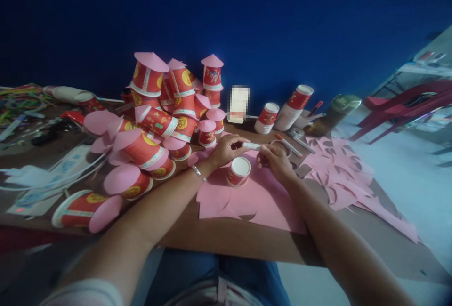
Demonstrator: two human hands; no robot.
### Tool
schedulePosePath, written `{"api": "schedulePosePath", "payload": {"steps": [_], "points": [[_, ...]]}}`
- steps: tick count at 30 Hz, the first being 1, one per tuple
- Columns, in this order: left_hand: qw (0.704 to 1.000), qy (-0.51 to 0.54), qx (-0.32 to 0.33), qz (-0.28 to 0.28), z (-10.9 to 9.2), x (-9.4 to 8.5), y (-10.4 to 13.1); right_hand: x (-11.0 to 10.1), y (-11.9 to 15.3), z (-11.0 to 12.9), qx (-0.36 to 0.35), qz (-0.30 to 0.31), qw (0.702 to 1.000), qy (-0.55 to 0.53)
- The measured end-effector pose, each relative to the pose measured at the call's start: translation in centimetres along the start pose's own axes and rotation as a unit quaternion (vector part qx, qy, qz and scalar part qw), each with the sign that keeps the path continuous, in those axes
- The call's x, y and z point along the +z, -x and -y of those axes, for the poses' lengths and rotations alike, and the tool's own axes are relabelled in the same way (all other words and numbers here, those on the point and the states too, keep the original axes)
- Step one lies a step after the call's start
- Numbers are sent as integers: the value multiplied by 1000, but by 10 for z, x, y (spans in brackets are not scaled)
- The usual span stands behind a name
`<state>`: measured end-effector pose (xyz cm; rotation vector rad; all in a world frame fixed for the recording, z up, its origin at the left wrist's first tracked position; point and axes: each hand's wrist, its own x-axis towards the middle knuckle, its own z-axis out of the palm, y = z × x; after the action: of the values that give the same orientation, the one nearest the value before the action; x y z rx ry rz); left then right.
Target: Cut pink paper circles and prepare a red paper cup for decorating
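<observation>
A small white tube (pixel 251 146) is held level between my two hands, above the pink paper. My left hand (pixel 228 149) pinches its left end, and my right hand (pixel 277 159) has its fingers closed at the right end. Just below the tube, a red paper cup (pixel 238 172) stands upside down with its white base up. Under the cup lie pink paper sheets (pixel 273 202) with curved cuts in them.
Left of my hands, red cups with pink cone tops (pixel 141 148) are piled up. A power strip (pixel 52 181) with cables lies at far left. Stacked cups (pixel 267 117), a bottle (pixel 334 114) and pink scraps (pixel 339 169) are on the right.
</observation>
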<state>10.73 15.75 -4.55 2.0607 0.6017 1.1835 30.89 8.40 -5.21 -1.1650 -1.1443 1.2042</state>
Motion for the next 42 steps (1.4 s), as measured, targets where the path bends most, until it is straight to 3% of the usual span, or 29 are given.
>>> {"api": "schedulePosePath", "payload": {"steps": [15, 21, 27, 31, 35, 38, 42], "points": [[999, -19, 31, 20, -9, -8, -3, 7, 1, 4, 26, 27, 998, -46], [993, 111, -41, 11, -4, -6, -6, 8, -1, 6, 14, -1, 998, -63], [984, 164, -58, -29, -7, -19, -21, 3, -3, 4, 13, 0, 997, -70], [988, 140, -59, -3, -17, -23, -23, 3, -3, 5, -3, 4, 997, -81], [997, 54, -43, 28, -31, -19, -19, 6, -1, 7, -11, 14, 996, -87], [999, -1, -25, 27, -40, -16, -18, 6, 1, 10, -20, 19, 995, -94], [1000, 1, -20, 18, -49, -16, -18, 6, 4, 13, -40, 23, 994, -103]]}}
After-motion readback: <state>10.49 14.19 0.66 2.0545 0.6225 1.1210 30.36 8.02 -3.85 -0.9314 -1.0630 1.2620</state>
